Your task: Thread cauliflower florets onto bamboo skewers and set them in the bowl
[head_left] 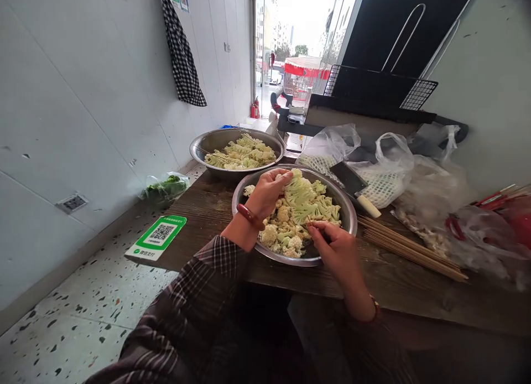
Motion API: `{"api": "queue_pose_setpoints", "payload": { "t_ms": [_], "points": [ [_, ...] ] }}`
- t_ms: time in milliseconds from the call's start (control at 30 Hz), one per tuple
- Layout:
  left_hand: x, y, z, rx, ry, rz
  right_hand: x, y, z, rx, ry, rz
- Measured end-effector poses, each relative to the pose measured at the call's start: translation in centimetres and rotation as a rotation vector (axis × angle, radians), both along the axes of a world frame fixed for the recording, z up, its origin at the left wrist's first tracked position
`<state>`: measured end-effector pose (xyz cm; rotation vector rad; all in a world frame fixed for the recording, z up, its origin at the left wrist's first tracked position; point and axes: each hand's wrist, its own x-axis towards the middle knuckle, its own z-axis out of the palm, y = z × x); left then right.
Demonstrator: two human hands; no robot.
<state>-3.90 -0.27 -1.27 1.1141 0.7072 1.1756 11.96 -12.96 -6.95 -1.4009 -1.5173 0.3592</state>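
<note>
Over the near metal bowl [352,221], my left hand [267,193] is closed on the upper end of a row of pale green cauliflower pieces [299,196]. My right hand [335,248] pinches a thin wooden skewer at the lower end of that row, by the bowl's right side. Most of the skewer is hidden by the cauliflower. Loose cauliflower florets [292,245] fill the bowl beneath both hands. Behind it, a second metal bowl [197,149] holds skewered cauliflower [244,151], with stick ends poking out to the left.
A bundle of wooden skewers [410,245] lies right of the near bowl. A cleaver [350,179] with a pale handle rests behind it, beside plastic bags [390,165]. A green QR-code card [160,237] sits at the table's left edge. Bagged greens [166,186] are by the wall.
</note>
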Motion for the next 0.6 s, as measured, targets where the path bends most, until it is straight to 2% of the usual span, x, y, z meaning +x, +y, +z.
{"api": "queue_pose_setpoints", "payload": {
  "t_ms": [233,467,600],
  "points": [
    [0.28,-0.39,0.08,0.003,0.014,-0.008,-0.26,-0.33,0.24,0.039,0.005,-0.016],
    [0.89,-0.29,-0.33,0.116,0.115,0.015,-0.34,-0.12,0.61,0.033,0.006,-0.016],
    [0.9,-0.32,-0.16,0.216,0.215,0.11,-0.49,0.16,0.6,0.041,0.073,-0.091]
  ]
}}
